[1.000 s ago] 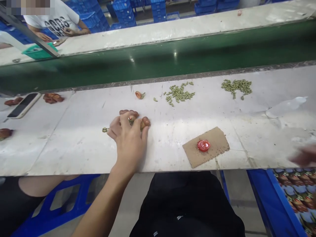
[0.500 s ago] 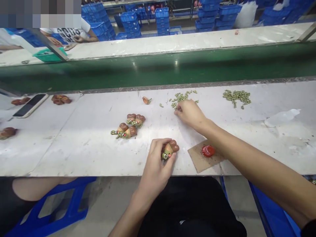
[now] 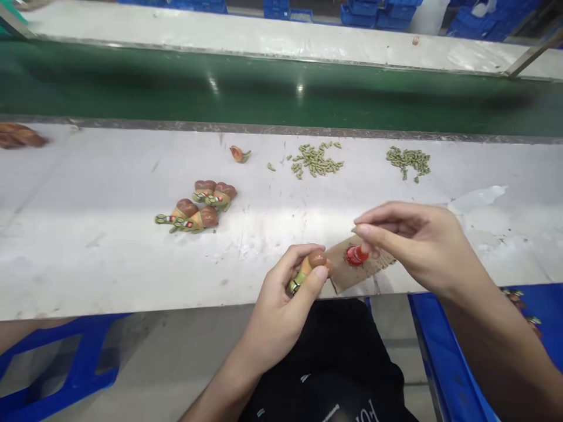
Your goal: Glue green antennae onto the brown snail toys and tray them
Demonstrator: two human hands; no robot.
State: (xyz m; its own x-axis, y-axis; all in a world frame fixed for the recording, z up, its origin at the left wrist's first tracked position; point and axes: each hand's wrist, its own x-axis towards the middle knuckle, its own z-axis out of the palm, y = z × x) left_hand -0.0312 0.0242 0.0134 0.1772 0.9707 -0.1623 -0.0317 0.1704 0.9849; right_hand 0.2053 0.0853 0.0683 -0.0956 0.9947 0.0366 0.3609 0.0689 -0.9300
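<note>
My left hand (image 3: 285,293) is closed around a small brown-topped toy figure (image 3: 309,266) at the near edge of the white table (image 3: 109,264). My right hand (image 3: 413,240) hovers just right of it, thumb and forefinger pinched on a tiny green piece (image 3: 354,229). Under those fingers a red cap (image 3: 354,255) sits on a scrap of cardboard (image 3: 341,275). Several more brown-topped figures (image 3: 197,208) lie in a cluster to the left. Two heaps of small green pieces (image 3: 314,161) (image 3: 408,159) lie toward the table's far edge.
A green conveyor belt (image 3: 264,88) runs behind the table, with a second white surface beyond it. A lone orange part (image 3: 238,154) lies near the far edge. More brown figures (image 3: 20,136) sit far left. Blue crates (image 3: 440,328) stand below right.
My right hand left the green heap and came back over the red cap, pinching a small green piece. My left hand stayed near the table edge with the figure. The view shifted right and down.
</note>
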